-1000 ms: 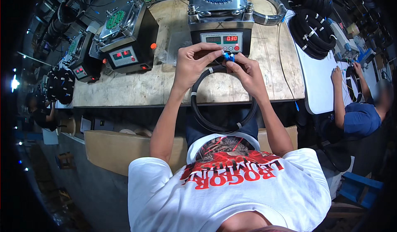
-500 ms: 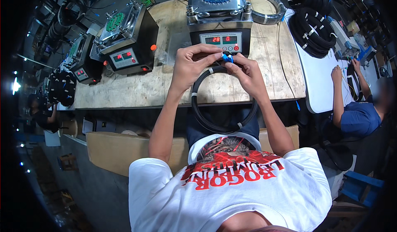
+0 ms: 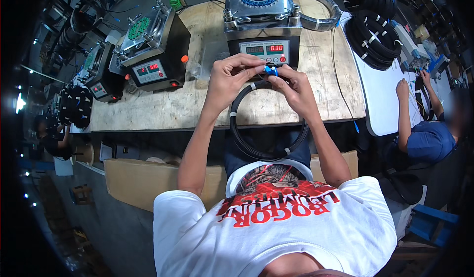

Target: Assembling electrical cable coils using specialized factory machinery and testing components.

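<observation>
In front of the middle polishing machine (image 3: 264, 34), both my hands are raised over the table's near part and close together. Small blue fibre-optic connectors (image 3: 271, 70) show between my fingertips; fingers partly cover them, and I cannot count them. My left hand (image 3: 228, 83) pinches from the left with thumb and forefinger. From the other side, my right hand (image 3: 296, 90) also has its fingers closed on a blue connector. A black cable coil (image 3: 235, 121), bound with white ties, hangs below my hands, past the table's front edge and over my lap.
Two more polishing machines (image 3: 153, 54) (image 3: 98, 74) stand to the left on the wooden table (image 3: 153, 106). A wrapped cable coil (image 3: 318, 22) lies at the far right. Black coils (image 3: 373, 35) rest on a white table (image 3: 380, 111), where another person (image 3: 427, 138) works.
My hands hold nearly the same pose, with a slight shift at the blue connectors. The red readouts on the machines have changed.
</observation>
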Tool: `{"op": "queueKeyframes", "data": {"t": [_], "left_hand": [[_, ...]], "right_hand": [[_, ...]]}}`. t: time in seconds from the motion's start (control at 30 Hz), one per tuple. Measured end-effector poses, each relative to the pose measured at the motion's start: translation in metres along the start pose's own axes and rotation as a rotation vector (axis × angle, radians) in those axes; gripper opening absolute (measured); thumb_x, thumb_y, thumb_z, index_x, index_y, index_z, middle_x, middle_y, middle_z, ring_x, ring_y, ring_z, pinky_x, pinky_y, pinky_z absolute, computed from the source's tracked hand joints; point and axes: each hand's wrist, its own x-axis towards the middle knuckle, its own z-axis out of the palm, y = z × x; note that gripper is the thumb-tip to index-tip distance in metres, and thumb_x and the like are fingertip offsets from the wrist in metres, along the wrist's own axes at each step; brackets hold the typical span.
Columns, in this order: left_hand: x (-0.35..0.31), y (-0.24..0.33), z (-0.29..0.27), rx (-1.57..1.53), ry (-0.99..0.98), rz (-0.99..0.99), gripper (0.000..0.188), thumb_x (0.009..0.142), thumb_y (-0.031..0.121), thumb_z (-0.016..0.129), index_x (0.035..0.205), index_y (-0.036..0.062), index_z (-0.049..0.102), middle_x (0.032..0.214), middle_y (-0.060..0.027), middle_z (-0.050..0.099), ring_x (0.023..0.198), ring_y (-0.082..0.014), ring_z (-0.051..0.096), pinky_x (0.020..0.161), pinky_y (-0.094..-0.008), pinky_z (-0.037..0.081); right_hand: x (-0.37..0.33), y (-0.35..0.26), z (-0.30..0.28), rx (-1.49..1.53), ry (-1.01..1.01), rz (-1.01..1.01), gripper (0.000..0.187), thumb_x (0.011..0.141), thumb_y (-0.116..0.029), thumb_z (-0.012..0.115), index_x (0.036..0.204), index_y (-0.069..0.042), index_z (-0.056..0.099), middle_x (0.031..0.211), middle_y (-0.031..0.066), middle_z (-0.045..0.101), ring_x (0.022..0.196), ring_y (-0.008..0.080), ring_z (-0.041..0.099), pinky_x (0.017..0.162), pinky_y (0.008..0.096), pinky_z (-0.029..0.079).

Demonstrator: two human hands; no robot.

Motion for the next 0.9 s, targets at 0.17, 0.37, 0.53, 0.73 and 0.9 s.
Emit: {"op": "queueKeyframes", "data": {"t": [0.17,0.37,0.53,0.73,0.9], "left_hand": [[0.001,-0.003,-0.005,0.041,-0.076,0.014,0.018,0.090,-0.003,0.068,0.106,-0.0006,0.075,0.107,-0.0090,0.070,0.098,-0.0130,0.067,0.088,-0.0265,0.055],[0.004,0.006,-0.005,0.065,-0.138,-0.041,0.019,0.091,0.000,0.068,0.109,-0.0008,0.074,0.104,-0.0063,0.069,0.095,-0.0108,0.065,0.086,-0.0245,0.053],[0.005,0.009,0.002,-0.085,0.066,-0.020,0.020,0.091,0.003,0.071,0.111,0.0006,0.073,0.098,-0.0041,0.071,0.091,-0.0082,0.066,0.083,-0.0217,0.052],[0.010,0.011,0.006,-0.092,0.094,0.103,0.018,0.087,0.002,0.074,0.105,0.0001,0.075,0.098,-0.0067,0.073,0.090,-0.0101,0.068,0.083,-0.0240,0.054],[0.013,0.008,-0.003,0.104,-0.034,0.123,0.014,0.086,0.000,0.074,0.100,-0.0007,0.076,0.098,-0.0097,0.073,0.092,-0.0136,0.069,0.083,-0.0254,0.056]], "right_hand": [[0.000,0.003,-0.001,-0.017,-0.017,0.006,0.024,0.097,-0.013,0.064,0.113,0.005,0.069,0.084,0.0064,0.058,0.074,0.0112,0.055,0.067,0.0269,0.046],[-0.001,0.002,-0.001,0.072,-0.003,0.053,0.027,0.099,-0.014,0.063,0.114,0.007,0.068,0.088,0.0051,0.060,0.078,0.0107,0.056,0.069,0.0263,0.047],[0.004,-0.008,0.000,0.100,-0.023,0.071,0.027,0.100,-0.015,0.062,0.115,0.007,0.068,0.093,0.0048,0.061,0.081,0.0108,0.058,0.073,0.0260,0.049],[0.002,-0.003,0.003,0.062,-0.041,0.060,0.026,0.099,-0.015,0.063,0.113,0.007,0.069,0.093,0.0061,0.062,0.081,0.0112,0.059,0.073,0.0264,0.050],[0.003,0.001,0.004,0.109,-0.022,0.046,0.024,0.099,-0.015,0.063,0.109,0.006,0.070,0.090,0.0065,0.062,0.079,0.0112,0.058,0.072,0.0261,0.049]]}}
